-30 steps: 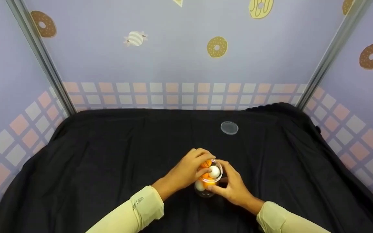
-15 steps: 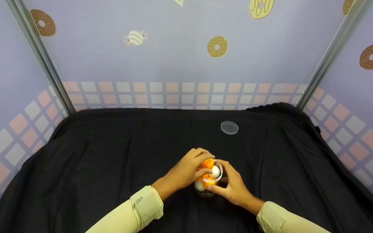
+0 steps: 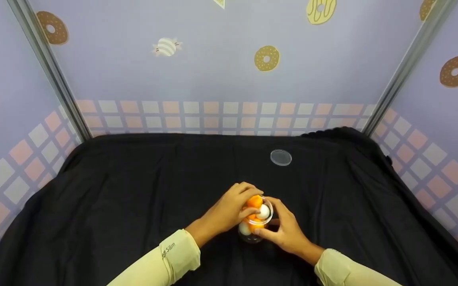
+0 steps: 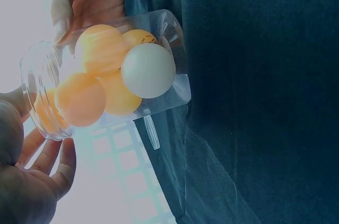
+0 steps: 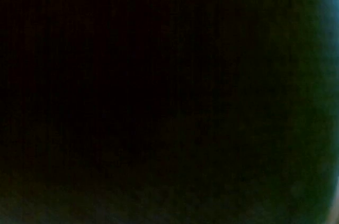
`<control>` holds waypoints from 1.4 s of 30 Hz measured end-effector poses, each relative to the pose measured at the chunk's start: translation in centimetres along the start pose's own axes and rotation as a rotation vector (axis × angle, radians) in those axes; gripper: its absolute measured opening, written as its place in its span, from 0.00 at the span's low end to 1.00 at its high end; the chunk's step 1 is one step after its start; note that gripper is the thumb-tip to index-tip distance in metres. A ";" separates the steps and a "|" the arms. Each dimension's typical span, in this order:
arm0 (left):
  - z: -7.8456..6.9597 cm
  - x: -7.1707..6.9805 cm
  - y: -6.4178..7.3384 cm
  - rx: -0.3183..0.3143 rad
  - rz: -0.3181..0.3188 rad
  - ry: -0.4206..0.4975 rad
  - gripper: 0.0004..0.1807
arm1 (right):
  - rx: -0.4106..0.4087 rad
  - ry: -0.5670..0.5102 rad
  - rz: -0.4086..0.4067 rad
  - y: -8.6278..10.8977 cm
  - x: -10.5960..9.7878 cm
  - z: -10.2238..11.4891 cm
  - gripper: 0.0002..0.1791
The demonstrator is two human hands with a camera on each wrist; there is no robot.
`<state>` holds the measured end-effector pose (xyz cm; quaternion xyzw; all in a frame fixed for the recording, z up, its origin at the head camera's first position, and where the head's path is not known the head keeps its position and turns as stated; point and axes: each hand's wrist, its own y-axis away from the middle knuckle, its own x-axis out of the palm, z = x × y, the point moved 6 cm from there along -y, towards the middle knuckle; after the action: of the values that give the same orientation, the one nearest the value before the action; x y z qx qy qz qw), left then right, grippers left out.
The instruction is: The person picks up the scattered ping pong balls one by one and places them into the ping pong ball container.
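Note:
A clear plastic jar (image 3: 251,238), filled with orange and white ping-pong balls, stands on the black cloth near the front. My right hand (image 3: 286,230) grips its right side, thumb in front and fingers behind. At the jar's mouth, my left hand (image 3: 227,206) pinches an orange ping-pong ball (image 3: 255,201) between thumb and fingers. Beside that ball a white ball (image 3: 263,211) sits inside the rim. The left wrist view shows the jar wall (image 4: 177,70) with several balls behind it, and the left fingers (image 4: 64,168) by the rim. The right wrist view is almost wholly dark.
A clear round lid (image 3: 281,157) lies flat on the black cloth (image 3: 113,198), farther back and right of the jar. Patterned lilac walls (image 3: 213,71) with metal corner posts (image 3: 404,75) enclose the back and sides.
The printed mark on the orange ball under my left hand has gone out of sight. Both hands and the jar stay in nearly the same place.

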<state>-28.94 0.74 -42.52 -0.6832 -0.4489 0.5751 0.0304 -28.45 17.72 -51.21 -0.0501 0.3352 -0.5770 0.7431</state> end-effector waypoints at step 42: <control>0.0 -0.2 0.3 -0.040 0.042 -0.037 0.19 | 0.035 -0.016 0.042 0.1 0.5 0.1 0.45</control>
<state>-28.70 0.40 -42.53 -0.6823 -0.4465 0.5789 -0.0035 -28.31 17.32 -51.41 -0.0344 0.3202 -0.5668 0.7584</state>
